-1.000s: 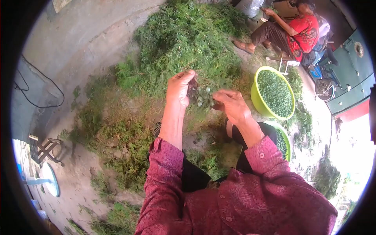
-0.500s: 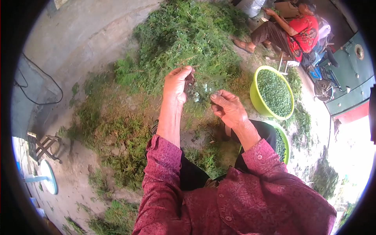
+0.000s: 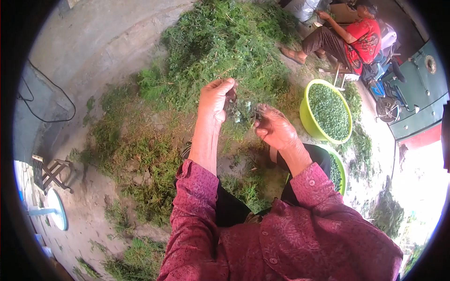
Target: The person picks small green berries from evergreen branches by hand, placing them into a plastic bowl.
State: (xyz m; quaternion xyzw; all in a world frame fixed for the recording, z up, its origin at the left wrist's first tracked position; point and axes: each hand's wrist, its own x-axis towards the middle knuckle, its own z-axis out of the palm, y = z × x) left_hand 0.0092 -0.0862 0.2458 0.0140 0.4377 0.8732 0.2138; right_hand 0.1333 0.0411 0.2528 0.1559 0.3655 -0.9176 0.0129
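My left hand [image 3: 213, 100] is closed in a pinch, thumb on top, around a thin green sprig with small pale green berries [image 3: 237, 114] on it. The sprig hangs to the right of my fingers, and its stem end is hard to see. Close by on the right, my right hand [image 3: 277, 129] has its thumb and fingers drawn together at the berries' edge; what lies between its fingertips is hidden. Just beyond both hands rises a large heap of cut green branches [image 3: 220, 47].
A lime-green tub [image 3: 305, 114] full of small green berries stands at the right, with a second green tub [image 3: 343, 174] partly behind my knee. Stripped greenery [image 3: 152, 187] litters the floor at left. A person in red [image 3: 368, 37] sits at upper right. A wooden folding stool [image 3: 56, 175] stands far left.
My right hand has its fingers slightly more extended toward the berries and has tilted a little. My left hand has shifted slightly to the right, still pinching the sprig.
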